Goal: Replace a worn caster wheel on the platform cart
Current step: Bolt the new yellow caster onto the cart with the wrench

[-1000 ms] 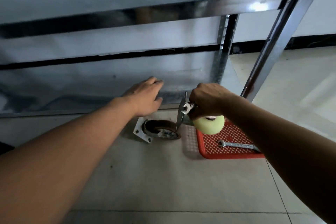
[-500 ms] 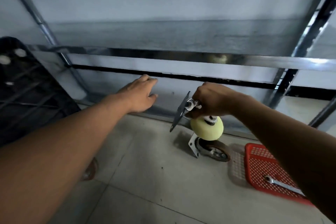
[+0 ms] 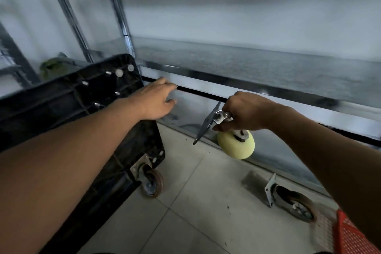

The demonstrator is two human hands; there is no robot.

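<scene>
The left hand [image 3: 158, 101] reaches out at centre frame, released, with fingers loosely extended and slightly spread and nothing in its grasp. It hovers past the right edge of the cart [image 3: 68, 107], fingertips towards the rail of the rack [image 3: 206, 75]; whether it touches either cannot be told. The right hand [image 3: 245, 111], right of centre, is clenched around the fork of the new caster [image 3: 228, 134] and holds it in the air above the floor [image 3: 195, 202]. Its flat, dark metal plate [image 3: 207, 123] juts out to the left, tilted on edge, and its smooth, rounded, pale yellow wheel [image 3: 237, 147] hangs below the fist. A shiny metal piece shows between thumb and fingers; what it is cannot be told. The cart fills the left of the frame: black moulded plastic with a ribbed underside facing the camera, rounded corners, and bare silver bolts [image 3: 119, 72] standing out of its upper corner. At its lower corner sits a mounted caster [image 3: 149, 179] with a dull steel plate and a brown, grimy wheel. The old caster [image 3: 292, 202] lies on its side on the grey tiles at lower right, plate upright, wheel dark and rusty, just beside a red perforated plastic tray [image 3: 350, 239] in the corner. The rack behind is bright steel, blurred.
</scene>
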